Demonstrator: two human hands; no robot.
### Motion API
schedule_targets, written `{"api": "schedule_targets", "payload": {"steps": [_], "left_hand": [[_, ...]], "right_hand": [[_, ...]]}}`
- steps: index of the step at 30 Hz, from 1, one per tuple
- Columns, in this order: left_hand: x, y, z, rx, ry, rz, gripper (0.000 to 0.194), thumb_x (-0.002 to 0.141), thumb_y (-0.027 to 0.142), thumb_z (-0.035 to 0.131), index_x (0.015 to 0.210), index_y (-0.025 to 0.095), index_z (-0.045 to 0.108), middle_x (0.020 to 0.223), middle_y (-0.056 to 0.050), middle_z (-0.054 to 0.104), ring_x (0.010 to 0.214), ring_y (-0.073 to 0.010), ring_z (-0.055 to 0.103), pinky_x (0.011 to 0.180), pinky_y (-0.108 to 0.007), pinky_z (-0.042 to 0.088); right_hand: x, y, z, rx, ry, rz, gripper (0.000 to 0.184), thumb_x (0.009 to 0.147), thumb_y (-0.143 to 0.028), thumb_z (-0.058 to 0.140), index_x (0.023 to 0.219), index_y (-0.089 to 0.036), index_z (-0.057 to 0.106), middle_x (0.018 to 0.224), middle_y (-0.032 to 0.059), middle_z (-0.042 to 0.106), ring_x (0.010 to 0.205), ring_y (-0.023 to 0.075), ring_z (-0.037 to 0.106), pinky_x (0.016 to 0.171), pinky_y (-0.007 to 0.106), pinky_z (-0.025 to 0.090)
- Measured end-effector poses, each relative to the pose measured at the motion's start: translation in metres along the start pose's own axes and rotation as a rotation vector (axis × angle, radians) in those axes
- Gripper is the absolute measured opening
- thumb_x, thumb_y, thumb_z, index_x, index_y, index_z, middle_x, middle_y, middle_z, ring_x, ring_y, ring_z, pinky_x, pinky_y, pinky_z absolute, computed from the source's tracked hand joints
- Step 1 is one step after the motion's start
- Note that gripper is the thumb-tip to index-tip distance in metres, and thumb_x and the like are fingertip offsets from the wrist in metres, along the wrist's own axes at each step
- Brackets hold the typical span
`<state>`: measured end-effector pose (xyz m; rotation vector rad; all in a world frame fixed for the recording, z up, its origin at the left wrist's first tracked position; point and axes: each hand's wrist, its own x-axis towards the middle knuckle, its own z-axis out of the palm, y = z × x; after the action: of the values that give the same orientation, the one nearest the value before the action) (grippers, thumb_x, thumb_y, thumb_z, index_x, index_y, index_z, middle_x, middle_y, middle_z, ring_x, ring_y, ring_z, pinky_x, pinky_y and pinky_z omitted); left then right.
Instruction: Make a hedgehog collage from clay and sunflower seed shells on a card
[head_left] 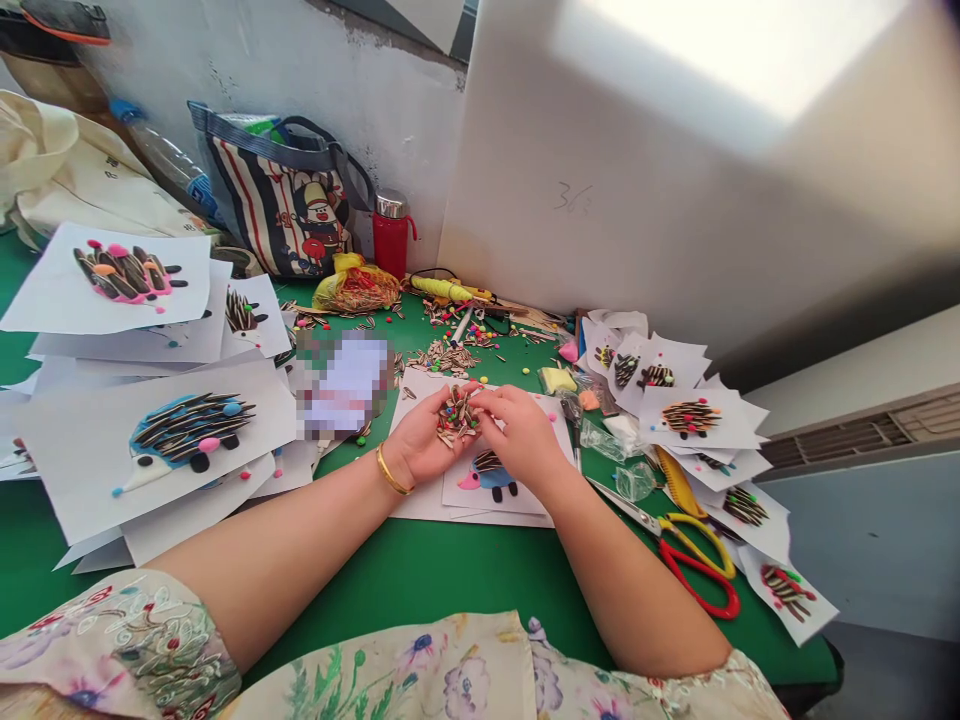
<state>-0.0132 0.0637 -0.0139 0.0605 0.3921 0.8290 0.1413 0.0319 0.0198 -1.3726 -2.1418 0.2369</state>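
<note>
My left hand (427, 440) is cupped palm up and holds a small heap of striped sunflower seeds (456, 415). A gold bangle sits on that wrist. My right hand (521, 432) hovers beside it, its fingertips pinched at the edge of the seed heap. Just below both hands lies a white sheet with a partly made clay hedgehog (491, 475), blue body and pink nose, with a few seeds stuck in its back.
Finished hedgehog sheets are piled at the left (184, 430) and right (690, 415) on the green table (420, 570). Red and yellow scissors (697, 570) lie at the right. Loose seeds (446, 355), a red flask (391, 235) and a striped bag (289, 205) stand behind.
</note>
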Motion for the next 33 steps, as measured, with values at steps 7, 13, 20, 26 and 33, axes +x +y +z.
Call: {"api": "schedule_targets", "payload": {"steps": [7,13,20,26,33], "left_hand": [[-0.001,0.000,-0.002,0.007,-0.007,0.006,0.035,0.102,0.031,0.039,0.109,0.012,0.067,0.101,-0.010,0.073,0.089,-0.0204,0.071,0.080,-0.033,0.058],[0.000,0.000,0.000,-0.006,0.037,-0.017,0.035,0.103,0.029,0.038,0.099,0.009,0.067,0.086,-0.009,0.073,0.070,-0.0159,0.069,0.066,-0.027,0.057],[0.001,-0.001,0.000,-0.013,0.048,-0.003,0.032,0.102,0.027,0.039,0.093,0.011,0.066,0.082,-0.009,0.073,0.071,-0.0160,0.070,0.069,-0.027,0.057],[0.002,-0.001,-0.003,0.030,0.009,0.000,0.033,0.101,0.030,0.040,0.112,0.012,0.065,0.091,-0.010,0.074,0.082,-0.0200,0.072,0.078,-0.033,0.057],[-0.001,0.000,-0.002,0.034,-0.002,0.010,0.036,0.102,0.032,0.040,0.124,0.013,0.060,0.110,-0.014,0.072,0.103,-0.0231,0.069,0.092,-0.040,0.056]], "right_hand": [[0.006,0.009,-0.006,-0.074,0.002,0.087,0.019,0.090,-0.017,0.057,0.098,-0.024,0.073,0.089,0.0044,0.063,0.091,0.0216,0.058,0.083,0.035,0.045],[0.016,-0.002,0.003,-0.068,-0.043,0.041,0.020,0.087,-0.018,0.063,0.103,-0.026,0.071,0.092,0.0042,0.062,0.093,0.0217,0.056,0.082,0.033,0.045],[0.022,-0.005,0.011,0.001,0.003,0.049,0.013,0.089,-0.020,0.058,0.093,-0.023,0.071,0.092,0.0049,0.063,0.092,0.0212,0.056,0.081,0.033,0.045],[0.015,0.009,0.007,0.335,0.076,0.198,0.017,0.092,-0.029,0.048,0.098,-0.022,0.063,0.091,0.0029,0.067,0.082,0.0176,0.063,0.075,0.031,0.051],[0.012,0.021,0.002,0.487,0.088,0.356,0.019,0.088,-0.031,0.054,0.098,-0.019,0.066,0.092,0.0043,0.071,0.084,0.0172,0.066,0.077,0.031,0.052]]}}
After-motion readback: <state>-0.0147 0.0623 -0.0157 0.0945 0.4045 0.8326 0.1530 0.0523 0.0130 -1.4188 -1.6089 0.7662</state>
